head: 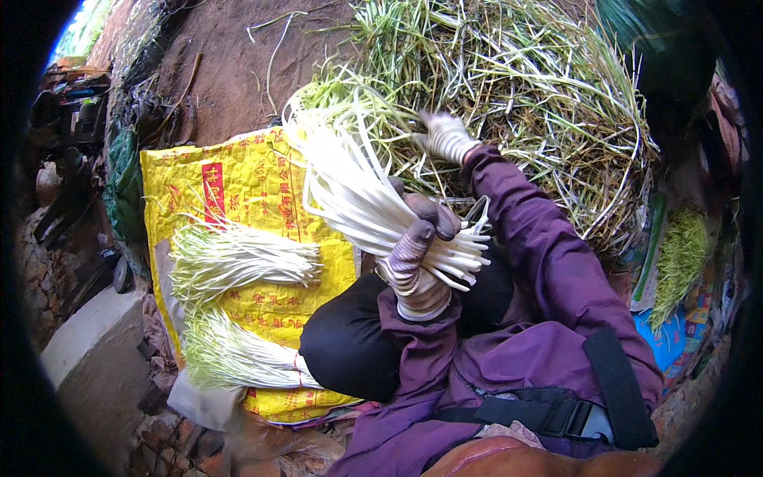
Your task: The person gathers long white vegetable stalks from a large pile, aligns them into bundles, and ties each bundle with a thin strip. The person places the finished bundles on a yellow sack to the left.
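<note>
My left hand (414, 259), in a dirty knit glove with dark-coated fingertips, is wrapped around a thick bunch of long white stalks (351, 173) that look like blanched chives. Their cut-looking white ends stick out on the right of my fist, and the pale green tops spread toward the upper left. Over the near edge of the heap of untrimmed stalks (524, 89), my right hand (448, 136) is blurred by motion. Its fingers cannot be made out well enough to tell whether they grip anything.
On my left, a yellow printed sack (238, 173) bears a bundle of white stalks (250, 256) and another bundle (250, 355) tied with a red band. A concrete block (89, 334) stands beyond it. More yellow-green stalks (679, 262) lie at the far right. Bare earth (238, 71) stretches ahead.
</note>
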`<act>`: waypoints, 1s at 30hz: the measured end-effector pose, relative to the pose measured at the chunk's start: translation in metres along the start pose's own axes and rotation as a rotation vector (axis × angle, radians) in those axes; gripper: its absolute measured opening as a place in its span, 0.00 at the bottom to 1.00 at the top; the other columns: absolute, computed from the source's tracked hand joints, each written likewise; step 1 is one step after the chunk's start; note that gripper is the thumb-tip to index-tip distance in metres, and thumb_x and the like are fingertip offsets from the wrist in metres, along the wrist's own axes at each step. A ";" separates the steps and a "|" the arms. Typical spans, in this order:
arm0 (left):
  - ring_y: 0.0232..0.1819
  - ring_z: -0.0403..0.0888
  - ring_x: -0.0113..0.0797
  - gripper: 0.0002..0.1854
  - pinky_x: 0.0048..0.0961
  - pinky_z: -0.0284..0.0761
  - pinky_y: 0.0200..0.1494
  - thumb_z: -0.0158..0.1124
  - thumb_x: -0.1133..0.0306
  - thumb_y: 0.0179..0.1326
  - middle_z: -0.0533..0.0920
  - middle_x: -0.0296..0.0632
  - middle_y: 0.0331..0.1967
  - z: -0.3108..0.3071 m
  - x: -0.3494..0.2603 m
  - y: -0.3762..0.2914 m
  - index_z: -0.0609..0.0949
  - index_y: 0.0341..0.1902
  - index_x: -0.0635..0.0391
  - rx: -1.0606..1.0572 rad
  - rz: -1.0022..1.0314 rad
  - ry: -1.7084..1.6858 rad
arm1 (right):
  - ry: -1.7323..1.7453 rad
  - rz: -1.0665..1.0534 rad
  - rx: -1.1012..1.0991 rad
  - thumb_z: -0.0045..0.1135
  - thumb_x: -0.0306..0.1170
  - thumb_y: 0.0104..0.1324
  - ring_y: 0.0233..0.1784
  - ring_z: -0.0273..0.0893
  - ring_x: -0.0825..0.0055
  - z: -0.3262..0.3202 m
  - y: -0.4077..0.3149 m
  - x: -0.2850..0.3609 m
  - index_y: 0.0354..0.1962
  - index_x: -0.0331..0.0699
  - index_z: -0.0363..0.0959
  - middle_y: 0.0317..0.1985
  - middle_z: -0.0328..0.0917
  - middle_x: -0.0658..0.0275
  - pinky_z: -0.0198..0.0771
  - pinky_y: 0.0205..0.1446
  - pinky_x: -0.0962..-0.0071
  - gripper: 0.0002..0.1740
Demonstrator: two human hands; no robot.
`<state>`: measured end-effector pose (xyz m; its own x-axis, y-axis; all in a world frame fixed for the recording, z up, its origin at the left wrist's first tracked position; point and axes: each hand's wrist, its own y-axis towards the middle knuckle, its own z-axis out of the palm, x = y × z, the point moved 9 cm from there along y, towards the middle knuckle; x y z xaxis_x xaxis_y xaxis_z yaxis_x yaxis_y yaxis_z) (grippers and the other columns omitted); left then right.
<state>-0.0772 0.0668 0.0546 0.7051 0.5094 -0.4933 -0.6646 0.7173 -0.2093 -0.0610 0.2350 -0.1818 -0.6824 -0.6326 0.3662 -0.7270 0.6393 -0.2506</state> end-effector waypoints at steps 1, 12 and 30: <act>0.29 0.68 0.28 0.31 0.29 0.65 0.36 0.61 0.75 0.56 0.72 0.37 0.31 -0.002 0.001 0.001 0.63 0.64 0.63 -0.006 -0.014 0.008 | -0.106 -0.061 0.019 0.54 0.50 0.63 0.43 0.78 0.60 0.009 -0.008 0.002 0.44 0.37 0.74 0.37 0.80 0.51 0.73 0.47 0.61 0.25; 0.35 0.78 0.36 0.21 0.32 0.77 0.39 0.64 0.77 0.56 0.79 0.45 0.38 -0.020 0.005 -0.011 0.72 0.53 0.66 -0.079 -0.191 -0.168 | 0.135 -0.059 0.394 0.56 0.43 0.61 0.35 0.80 0.58 -0.040 -0.146 -0.051 0.42 0.39 0.79 0.31 0.81 0.54 0.74 0.41 0.65 0.18; 0.36 0.75 0.32 0.27 0.32 0.73 0.43 0.61 0.77 0.58 0.78 0.41 0.41 -0.032 0.018 -0.016 0.67 0.62 0.58 -0.015 -0.168 -0.075 | -0.020 0.756 -0.048 0.57 0.50 0.60 0.52 0.77 0.53 -0.083 -0.023 -0.201 0.46 0.34 0.77 0.45 0.78 0.46 0.69 0.57 0.58 0.29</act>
<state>-0.0617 0.0495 0.0216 0.8227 0.4174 -0.3861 -0.5391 0.7883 -0.2966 0.0992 0.3841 -0.1751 -0.9954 -0.0219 0.0937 -0.0567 0.9202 -0.3873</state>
